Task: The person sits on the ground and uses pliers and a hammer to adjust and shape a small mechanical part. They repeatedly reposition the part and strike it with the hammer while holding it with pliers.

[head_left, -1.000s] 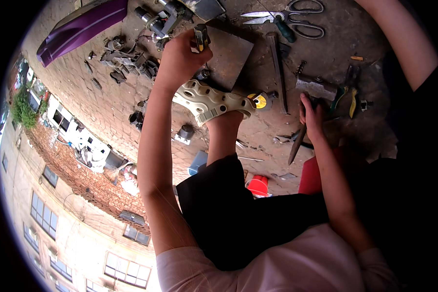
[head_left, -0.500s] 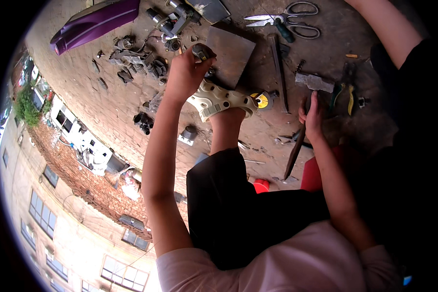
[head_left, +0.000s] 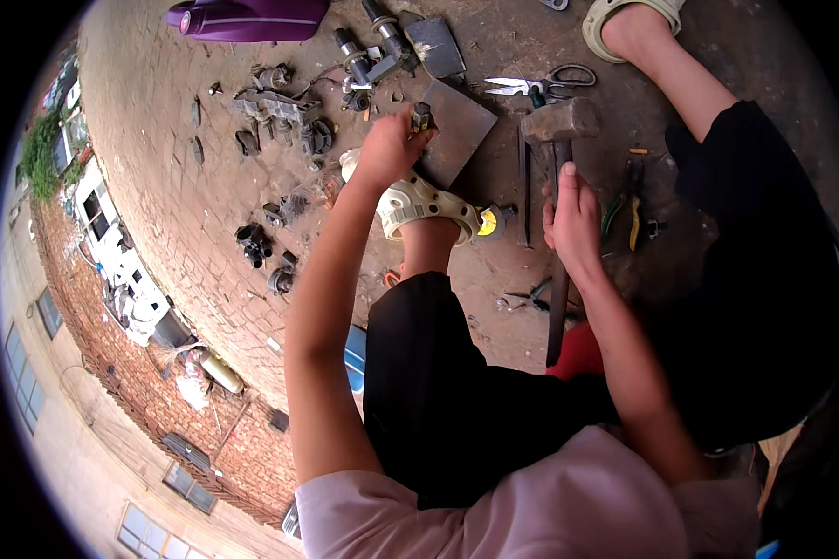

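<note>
My left hand [head_left: 389, 147] is closed around a small dark, yellow-marked tool [head_left: 421, 115], held upright at the left part of a flat steel plate [head_left: 461, 130]. Whether its lower end touches the plate is hidden. My right hand [head_left: 573, 219] grips the long dark handle of a heavy hammer [head_left: 561, 119], whose block head is raised toward the top. A long metal bar [head_left: 524, 210] lies right of the plate. My foot in a cream clog [head_left: 424, 200] is just below the plate, beside a yellow disc [head_left: 488, 224]. My other foot [head_left: 634, 33] is at the upper right.
Metal parts [head_left: 280, 107] lie scattered at the left and top, near a purple plastic container [head_left: 242, 20]. Scissors [head_left: 508, 86] and pliers [head_left: 635, 210] lie on the paved ground. A red object [head_left: 573, 345] is beside my legs. A brick wall [head_left: 140, 391] runs along the left.
The hammer has come up, its head now higher and over the scissors' side. My left hand has shifted right and down in the picture with the small tool. More of my other foot shows.
</note>
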